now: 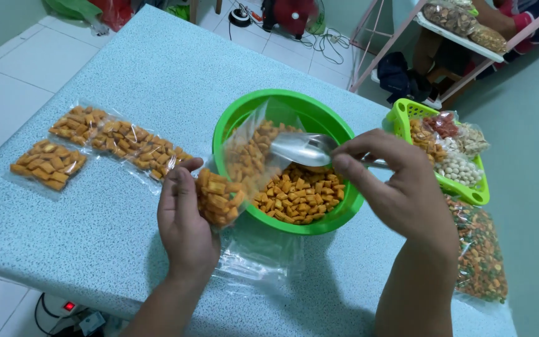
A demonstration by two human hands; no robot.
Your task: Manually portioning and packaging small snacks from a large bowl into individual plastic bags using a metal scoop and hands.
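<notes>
The left hand (185, 221) grips a part-filled clear bag (223, 193) mouth-up against the green bowl (282, 103), seemingly so the right hand's (394, 184) pinched spoon (304, 150) can reach it.

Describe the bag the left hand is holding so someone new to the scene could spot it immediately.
Find the green bowl of orange snack squares mid-table. At its left rim, the left hand holds a clear plastic bag. Unlike the flat filled packets lying farther left, it is open-mouthed, partly filled and upright.
</notes>
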